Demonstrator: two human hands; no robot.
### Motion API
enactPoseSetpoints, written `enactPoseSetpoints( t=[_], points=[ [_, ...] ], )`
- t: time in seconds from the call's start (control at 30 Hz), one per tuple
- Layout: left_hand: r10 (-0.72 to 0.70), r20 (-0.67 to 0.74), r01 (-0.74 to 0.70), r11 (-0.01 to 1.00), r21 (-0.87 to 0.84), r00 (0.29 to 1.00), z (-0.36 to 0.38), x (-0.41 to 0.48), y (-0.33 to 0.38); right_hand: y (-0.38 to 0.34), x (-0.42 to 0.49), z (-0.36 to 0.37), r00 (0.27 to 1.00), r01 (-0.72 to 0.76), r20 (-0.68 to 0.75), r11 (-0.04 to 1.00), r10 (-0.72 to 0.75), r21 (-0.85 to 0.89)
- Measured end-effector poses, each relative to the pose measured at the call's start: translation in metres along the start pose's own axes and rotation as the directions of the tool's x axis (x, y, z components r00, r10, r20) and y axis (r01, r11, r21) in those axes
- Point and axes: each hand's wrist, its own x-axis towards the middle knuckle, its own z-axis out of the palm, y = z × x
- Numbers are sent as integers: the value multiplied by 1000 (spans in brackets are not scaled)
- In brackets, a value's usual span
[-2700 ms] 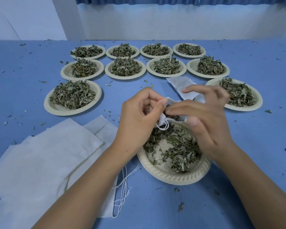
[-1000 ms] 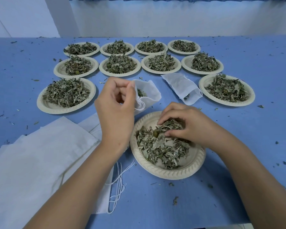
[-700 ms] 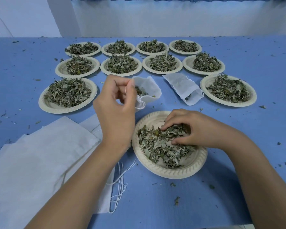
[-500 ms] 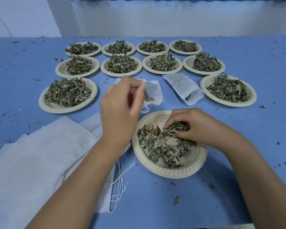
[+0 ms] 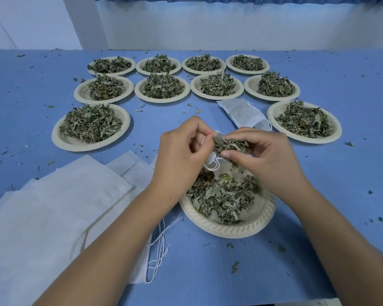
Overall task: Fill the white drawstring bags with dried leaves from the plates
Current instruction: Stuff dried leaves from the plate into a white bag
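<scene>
Left hand (image 5: 181,155) pinches bag (image 5: 211,159); right hand (image 5: 265,155) holds leaves (image 5: 230,145) above plate (image 5: 241,228)

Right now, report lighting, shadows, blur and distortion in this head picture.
Head view: soft even light, no glare, faint shadows on the table beneath the arms; the stacked bags look smeared; the left hand pinching the bag and right hand gripping leaves are slightly soft; edges stretch, wide-angle.
</scene>
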Motion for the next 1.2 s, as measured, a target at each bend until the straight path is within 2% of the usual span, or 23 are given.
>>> enactPoseSetpoints(
  t=[0.13,0.2,0.3,0.4,0.53,0.67,0.73,0.83,0.9,0.97,1.1,1.17,1.2],
  points=[
    [19,35,-18,1000,-21,999,2,-1,-2,6,-1,6,986,162,12,942,-166,-293],
    [19,46,-18,1000,-23,999,3,-1,-3,6,0,5,978,205,39,908,-205,-364],
    [-5,25,5,1000,-23,1000,2,0,-5,4,-1,1,991,133,62,955,-121,-266],
    [-19,13,19,1000,-24,1000,2,1,-6,3,-1,1,995,88,-29,985,-93,-151],
    [-3,42,5,999,-53,999,3,-1,-4,6,-4,6,963,229,-71,929,-260,-289],
    [25,53,-22,998,-52,998,3,-1,-4,8,-2,11,956,281,63,834,-286,-475],
    [23,23,-22,999,-29,999,2,0,-5,10,-1,6,970,244,97,882,-224,-404],
    [-8,-20,7,1000,-17,1000,0,2,-6,8,1,0,992,123,53,983,-117,-133],
    [-18,-22,18,1000,-17,1000,0,2,-6,6,1,0,995,97,-7,995,-97,-29],
    [-18,-2,18,1000,-21,1000,2,1,-4,6,0,3,990,121,-70,993,-122,-10],
    [-7,45,10,998,-69,999,3,-1,-1,6,-4,8,968,206,-127,975,-215,-85],
    [-8,53,12,996,-93,999,3,-2,-1,7,-3,11,951,276,-79,934,-300,-226],
    [-11,45,15,996,-93,999,3,-2,-1,8,-3,12,942,317,-12,902,-335,-292]
  ],
)
